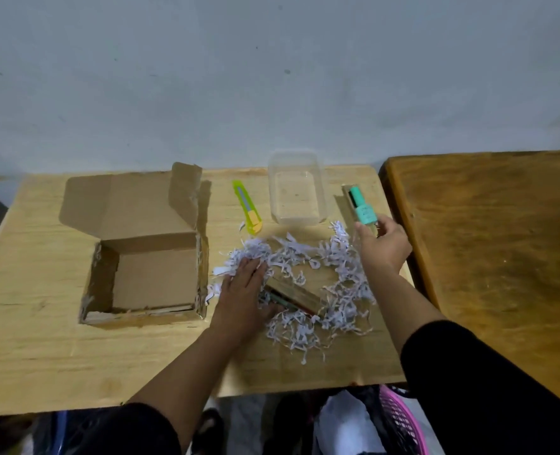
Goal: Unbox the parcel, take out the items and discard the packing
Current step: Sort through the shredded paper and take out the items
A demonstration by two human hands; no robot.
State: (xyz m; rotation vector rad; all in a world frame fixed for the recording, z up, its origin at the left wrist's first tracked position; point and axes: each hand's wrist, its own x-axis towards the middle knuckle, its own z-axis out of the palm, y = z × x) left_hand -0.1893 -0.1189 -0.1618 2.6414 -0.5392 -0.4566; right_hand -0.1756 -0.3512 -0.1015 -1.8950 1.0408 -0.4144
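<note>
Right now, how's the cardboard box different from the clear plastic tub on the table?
The cardboard box is brown and opaque, while the clear plastic tub is see-through. The cardboard box has a lid flap folded open behind it; the clear plastic tub shows no lid. The cardboard box sits left of the shredded paper, the clear plastic tub behind it near the wall. Both are rectangular, open on top and look empty.

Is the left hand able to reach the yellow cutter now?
Probably yes. The left hand lies flat on the shredded paper, holding nothing, and the cutter sits uncovered on the table just beyond it, with nothing between them.
</note>
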